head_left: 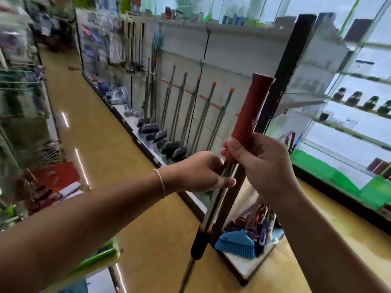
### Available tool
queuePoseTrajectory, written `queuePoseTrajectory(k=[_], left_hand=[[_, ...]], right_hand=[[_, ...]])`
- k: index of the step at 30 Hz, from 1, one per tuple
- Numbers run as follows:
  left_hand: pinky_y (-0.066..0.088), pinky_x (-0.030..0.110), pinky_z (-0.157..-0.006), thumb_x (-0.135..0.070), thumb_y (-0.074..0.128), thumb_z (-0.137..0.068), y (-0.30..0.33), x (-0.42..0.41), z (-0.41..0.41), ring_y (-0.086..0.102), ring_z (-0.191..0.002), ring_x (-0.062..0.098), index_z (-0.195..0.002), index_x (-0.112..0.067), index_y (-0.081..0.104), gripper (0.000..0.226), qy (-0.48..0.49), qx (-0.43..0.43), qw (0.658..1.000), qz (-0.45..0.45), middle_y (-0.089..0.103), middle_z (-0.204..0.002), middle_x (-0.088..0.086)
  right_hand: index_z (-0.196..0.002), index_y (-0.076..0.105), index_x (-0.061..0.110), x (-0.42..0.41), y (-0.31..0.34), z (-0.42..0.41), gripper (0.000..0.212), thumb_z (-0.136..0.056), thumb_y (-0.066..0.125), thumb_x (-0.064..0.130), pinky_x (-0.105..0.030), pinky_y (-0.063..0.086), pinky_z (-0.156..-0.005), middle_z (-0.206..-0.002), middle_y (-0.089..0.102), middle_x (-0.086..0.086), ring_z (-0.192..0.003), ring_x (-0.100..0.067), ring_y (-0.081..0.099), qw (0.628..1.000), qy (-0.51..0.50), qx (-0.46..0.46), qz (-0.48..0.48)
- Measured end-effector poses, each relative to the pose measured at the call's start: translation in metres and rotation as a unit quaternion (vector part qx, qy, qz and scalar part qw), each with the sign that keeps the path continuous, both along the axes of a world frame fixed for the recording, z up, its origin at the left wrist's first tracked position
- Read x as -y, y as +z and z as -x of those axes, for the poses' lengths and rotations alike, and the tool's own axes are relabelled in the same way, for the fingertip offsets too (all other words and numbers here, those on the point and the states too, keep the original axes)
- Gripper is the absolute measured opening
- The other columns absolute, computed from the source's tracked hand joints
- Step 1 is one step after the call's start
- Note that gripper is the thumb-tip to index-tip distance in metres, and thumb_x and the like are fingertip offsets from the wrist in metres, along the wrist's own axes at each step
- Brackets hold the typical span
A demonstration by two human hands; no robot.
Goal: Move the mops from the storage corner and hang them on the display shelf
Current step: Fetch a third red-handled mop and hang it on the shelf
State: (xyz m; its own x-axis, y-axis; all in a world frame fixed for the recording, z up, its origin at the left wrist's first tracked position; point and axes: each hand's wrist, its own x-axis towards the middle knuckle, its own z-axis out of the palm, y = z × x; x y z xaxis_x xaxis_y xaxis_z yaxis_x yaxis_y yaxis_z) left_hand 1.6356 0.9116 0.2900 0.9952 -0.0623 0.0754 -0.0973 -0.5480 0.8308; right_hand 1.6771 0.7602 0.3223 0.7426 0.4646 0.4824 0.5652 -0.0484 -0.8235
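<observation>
Left hand (203,172) grips the mop (243,132) shaft; right hand (260,163) clasps its red grip above.

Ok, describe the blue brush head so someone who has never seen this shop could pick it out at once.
Find the dark upright post at the near end of the display shelf. At its foot, on the low white base, lies the blue brush head, bristles down. It is the only bright blue thing there; the mop heads along the shelf are dark.

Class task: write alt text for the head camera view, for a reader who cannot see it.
Two hands grip a mop handle: right hand on its red grip, left hand on the metal shaft. Behind, more mops hang on a shop's display shelf.
</observation>
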Motion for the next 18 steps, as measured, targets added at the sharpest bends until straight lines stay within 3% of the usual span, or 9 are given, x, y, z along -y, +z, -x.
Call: queuePoseTrajectory(k=[6, 13, 16, 18], left_hand=[[0.057, 0.055, -0.081, -0.027, 0.070, -0.088, 0.002, -0.055, -0.072, 0.067, -0.085, 0.039, -0.093, 0.001, 0.065, 0.029, 0.020, 0.014, 0.999, 0.029, 0.064, -0.094, 0.029], [0.056, 0.054, -0.087, -0.024, 0.070, -0.087, -0.008, -0.120, -0.163, 0.066, -0.091, 0.033, -0.093, -0.003, 0.064, 0.023, 0.073, 0.001, 0.996, 0.047, 0.064, -0.097, 0.023], [0.054, 0.055, -0.082, -0.033, 0.070, -0.080, -0.011, -0.148, -0.207, 0.063, -0.080, 0.030, -0.091, 0.001, 0.063, 0.036, 0.103, 0.011, 0.993, 0.048, 0.062, -0.094, 0.027], [0.053, 0.057, -0.082, -0.035, 0.068, -0.078, -0.009, -0.164, -0.235, 0.062, -0.082, 0.038, -0.092, 0.003, 0.062, 0.040, 0.130, 0.010, 0.991, 0.043, 0.062, -0.095, 0.028]], right_hand=[[-0.102, 0.071, 0.008, -0.056, 0.006, -0.083, 0.019, -0.088, 0.069, 0.020, -0.033, 0.060, -0.078, -0.087, 0.076, -0.004, -0.082, -0.017, 0.075, 0.999, 0.033, 0.002, -0.002], [-0.096, 0.071, 0.015, -0.127, -0.005, -0.188, 0.009, -0.088, 0.069, 0.019, -0.026, 0.060, -0.073, -0.086, 0.076, 0.001, -0.079, -0.013, 0.074, 0.996, 0.092, -0.008, -0.017], [-0.091, 0.072, 0.019, -0.161, -0.006, -0.239, 0.003, -0.089, 0.070, 0.019, -0.026, 0.059, -0.070, -0.082, 0.075, 0.002, -0.075, -0.012, 0.073, 0.992, 0.121, -0.011, -0.020], [-0.088, 0.071, 0.024, -0.183, -0.005, -0.272, 0.004, -0.089, 0.070, 0.020, -0.027, 0.060, -0.071, -0.082, 0.076, 0.004, -0.075, -0.011, 0.074, 0.990, 0.137, -0.014, -0.017]])
